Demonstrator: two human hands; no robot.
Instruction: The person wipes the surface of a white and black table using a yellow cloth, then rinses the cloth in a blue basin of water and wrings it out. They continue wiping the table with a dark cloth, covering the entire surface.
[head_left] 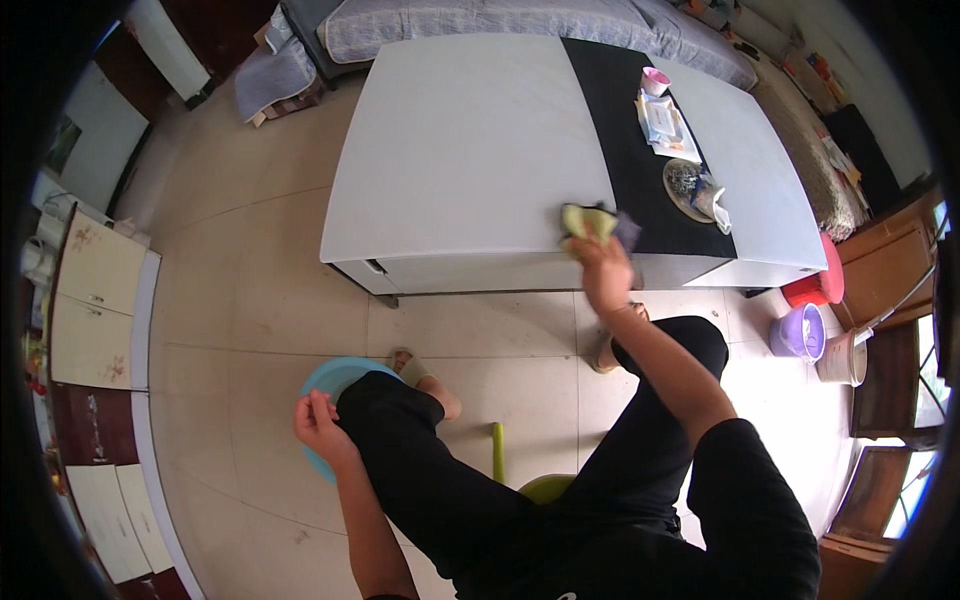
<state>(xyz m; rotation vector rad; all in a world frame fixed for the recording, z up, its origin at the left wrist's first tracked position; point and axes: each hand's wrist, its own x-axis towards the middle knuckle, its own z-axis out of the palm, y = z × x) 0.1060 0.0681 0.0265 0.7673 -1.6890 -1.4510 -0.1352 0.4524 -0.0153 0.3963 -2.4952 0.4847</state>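
Am pressing right hand, clamped on yellow-green cloth, at near bench edge; left hand loosely curled, resting on knee. Wiping progress: cannot tell.

Flat white rectangular packet on the black table strip, beside a pink cup.

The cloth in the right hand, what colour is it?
Yellow-green, seen in the head view: the cloth.

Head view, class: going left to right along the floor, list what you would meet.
Left hand → blue basin → green stool → red stool → purple bucket → white bucket.
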